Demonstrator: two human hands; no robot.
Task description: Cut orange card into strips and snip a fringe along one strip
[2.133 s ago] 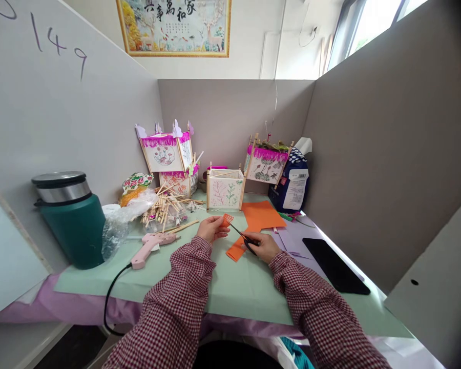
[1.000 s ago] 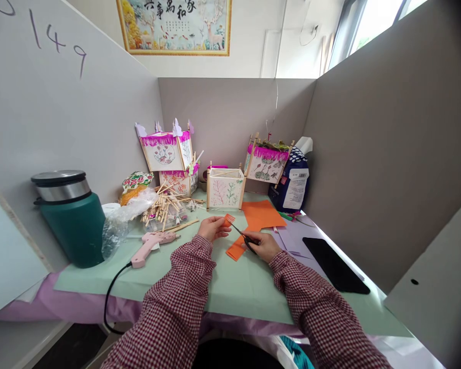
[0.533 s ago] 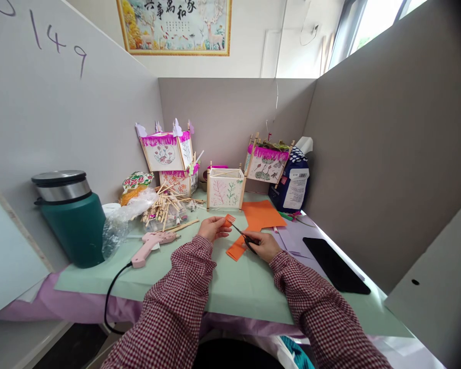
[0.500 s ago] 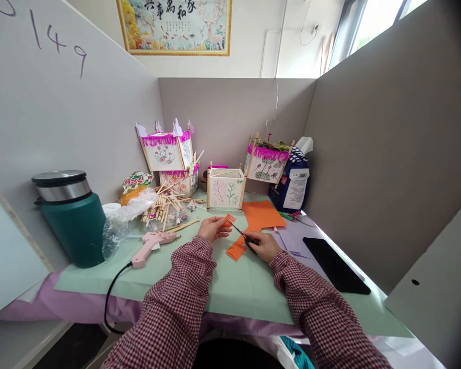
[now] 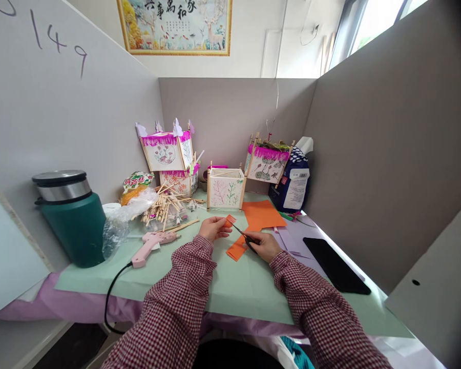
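Red-checked sleeves (image 5: 172, 312) are seen entering from the lower edge, resting over a pale green paper table cover (image 5: 246, 292). The left hand (image 5: 214, 228) is closed in a pinch on a small orange paper piece (image 5: 228, 221), held just above the table; the right hand (image 5: 265, 246) is clenched on black-handled scissors (image 5: 246, 240), with the blades angled up toward that piece, their tips just beside it. Narrow teeth have been cut into the piece's far end; how much edge remains uncut cannot be told. A larger orange paper sheet (image 5: 261, 215) lies flat beneath and beyond the scissors, uncut areas remaining. A pink glue gun (image 5: 151, 243) and loose wooden sticks (image 5: 165, 210) lie to the left. Farther back, two paper lanterns (image 5: 164, 152) (image 5: 267, 166) bear magenta fringe, whereas a white lantern frame (image 5: 226, 188) bears none. Against the frame 2.1 s earlier, hand and scissor positions are nearly unchanged; no clear added cut can be made out
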